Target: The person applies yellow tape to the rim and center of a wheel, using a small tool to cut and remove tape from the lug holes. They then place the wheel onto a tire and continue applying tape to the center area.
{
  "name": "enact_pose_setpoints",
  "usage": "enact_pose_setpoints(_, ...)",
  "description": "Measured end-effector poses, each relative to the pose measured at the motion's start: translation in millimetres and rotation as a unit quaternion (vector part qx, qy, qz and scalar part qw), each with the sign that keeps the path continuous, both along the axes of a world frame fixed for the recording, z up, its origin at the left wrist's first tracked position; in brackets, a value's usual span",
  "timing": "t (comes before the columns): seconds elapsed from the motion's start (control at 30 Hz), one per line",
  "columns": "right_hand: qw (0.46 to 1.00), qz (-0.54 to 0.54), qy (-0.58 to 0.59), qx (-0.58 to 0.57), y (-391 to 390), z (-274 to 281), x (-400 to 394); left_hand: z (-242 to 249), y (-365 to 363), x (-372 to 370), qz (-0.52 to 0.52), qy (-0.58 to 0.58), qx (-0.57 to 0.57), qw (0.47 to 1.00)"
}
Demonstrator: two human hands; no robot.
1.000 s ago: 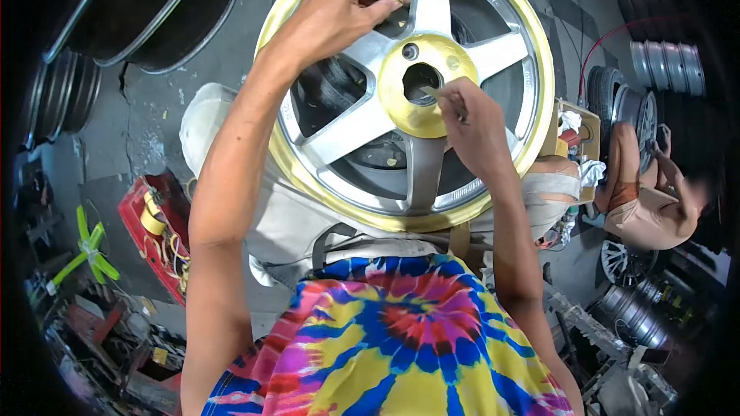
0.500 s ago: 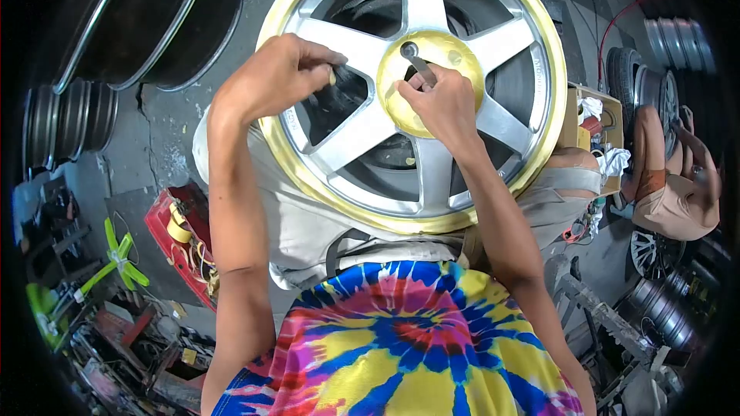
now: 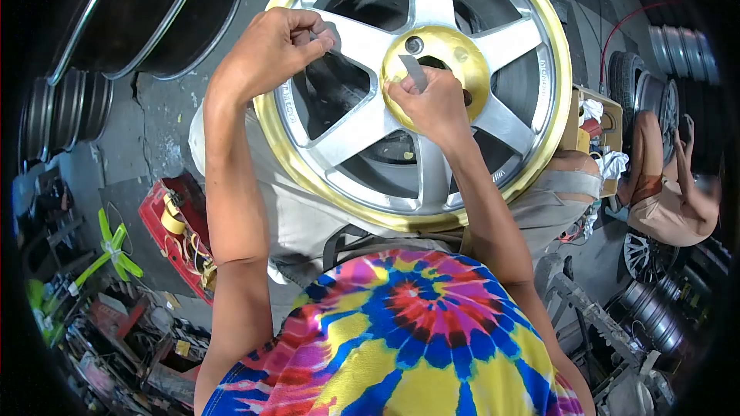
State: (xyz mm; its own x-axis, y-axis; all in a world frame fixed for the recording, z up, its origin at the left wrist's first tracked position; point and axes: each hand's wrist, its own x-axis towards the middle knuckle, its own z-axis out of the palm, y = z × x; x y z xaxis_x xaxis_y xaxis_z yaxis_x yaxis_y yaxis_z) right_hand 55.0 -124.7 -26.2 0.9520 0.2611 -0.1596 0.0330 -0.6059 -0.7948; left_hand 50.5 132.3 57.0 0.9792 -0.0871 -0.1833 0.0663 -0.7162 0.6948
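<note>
A silver alloy wheel rim (image 3: pixel 351 139) with several spokes lies across my lap. Yellow masking covers its hub (image 3: pixel 401 108) and outer lip. My right hand (image 3: pixel 439 112) is over the hub, pinching a thin flat grey blade (image 3: pixel 414 73) that points up and left, close to an uncovered bolt hole (image 3: pixel 414 45). My left hand (image 3: pixel 287 42) hovers by the upper-left spoke, its fingers curled against the thumb. Whatever may be in that pinch is hidden.
A red toolbox (image 3: pixel 154 219) with a yellow tape roll (image 3: pixel 173 216) sits at left. Several rims (image 3: pixel 139 15) stand upper left. A cardboard box (image 3: pixel 613 119) is on the right, and beyond it another person (image 3: pixel 671 200) sits beside a wheel.
My left hand has risen slightly and curled its fingers. The blade has come away from the bolt hole, down and left, with its tip now off the hole.
</note>
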Motion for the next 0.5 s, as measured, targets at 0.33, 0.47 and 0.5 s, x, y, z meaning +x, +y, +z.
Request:
enact_pose_setpoints(0.33, 0.998, -0.012, -0.056, 0.030, -1, -6, 10, -10, 6, 1, -0.003, -0.020, -0.070, 0.997)
enact_pose_setpoints(0.47, 0.997, -0.008, -0.071, -0.004, -6, -9, 15, -7, 8, 1, -0.001, -0.018, -0.043, 0.999)
enact_pose_setpoints(0.5, 0.996, 0.001, -0.086, -0.025, -8, -10, 15, -6, 9, 0, 0.005, -0.013, -0.039, 0.999)
